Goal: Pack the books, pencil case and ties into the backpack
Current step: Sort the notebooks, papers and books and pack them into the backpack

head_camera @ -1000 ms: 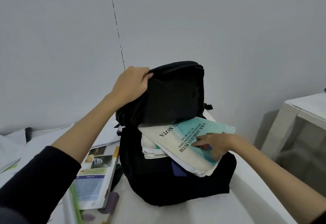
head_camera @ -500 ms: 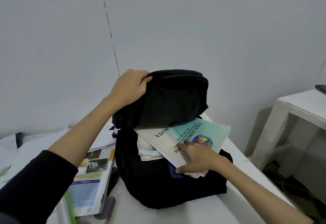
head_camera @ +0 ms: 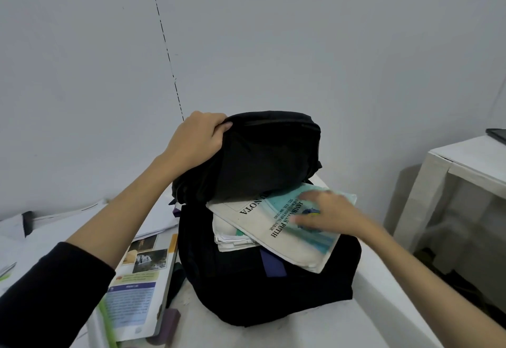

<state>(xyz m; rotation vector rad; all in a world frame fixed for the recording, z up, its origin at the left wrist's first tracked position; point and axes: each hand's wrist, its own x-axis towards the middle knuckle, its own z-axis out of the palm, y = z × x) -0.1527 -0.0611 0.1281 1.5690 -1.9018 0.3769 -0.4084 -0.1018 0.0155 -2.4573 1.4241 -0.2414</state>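
One backpack (head_camera: pixel 262 287) on white desk (head_camera: pixel 315 328); left hand (head_camera: pixel 197 139) grips its flap, right hand (head_camera: pixel 328 210), fingers straight, presses one teal book (head_camera: pixel 273 227); grey wall behind

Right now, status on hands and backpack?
Left hand grips backpack flap, held up. Right hand flat on notebook, half out of opening. Textbook unpacked on table.
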